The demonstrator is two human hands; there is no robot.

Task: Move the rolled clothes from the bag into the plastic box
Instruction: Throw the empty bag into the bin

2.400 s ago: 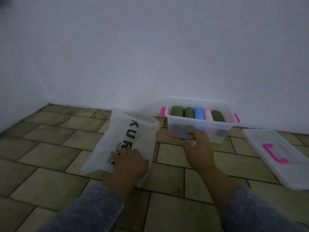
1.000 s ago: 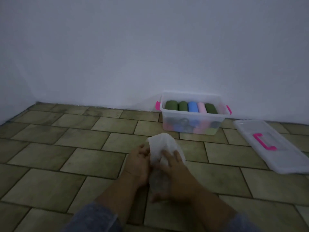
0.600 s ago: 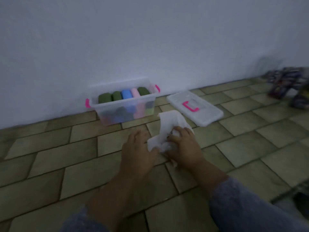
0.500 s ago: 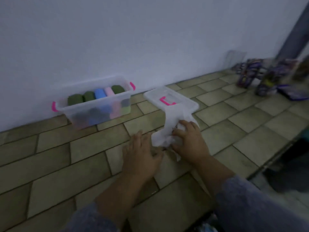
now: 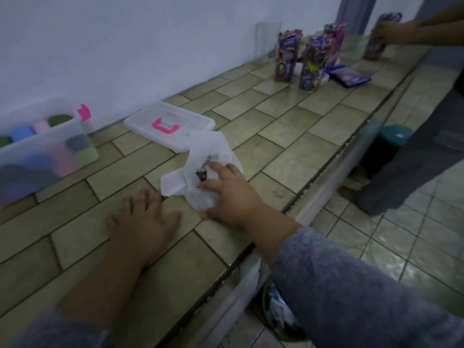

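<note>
So the bag (image 5: pixel 200 169) is basically a scrunched-up wad right now: thin white plastic, creased all over, a bit see-through, with some dark print showing in the folds that's too crumpled to read. It's sitting on the tiled counter (image 5: pixel 288 114) near the front edge, just in front of the box lid, and its top flap overlaps the near corner of that lid. Your right hand (image 5: pixel 231 197) has hold of it, fingers over the top and thumb tucked under the bunched lower part, so it's a proper grip on the bag. Your left hand (image 5: pixel 145 219) is flat on the tiles with fingers straight and spread, holding nothing, fingertips just beside the bag's left edge (can't tell if they actually touch it). The clear plastic box (image 5: pixel 52 130) is off to the left against the white wall, well apart from both hands, with a pink clip on its end. The rolled clothes (image 5: pixel 21 133) are inside it, packed side by side: blue, pink and dark green rolls on top, and more blurry colours showing through the wall underneath. The lid (image 5: pixel 190 121) lies flat between box and bag, pink handle (image 5: pixel 164 127) facing up. Way down the counter there are some purple snack packets (image 5: pixel 311 64), and another person's hand (image 5: pixel 391 32) is on one of them.
</note>
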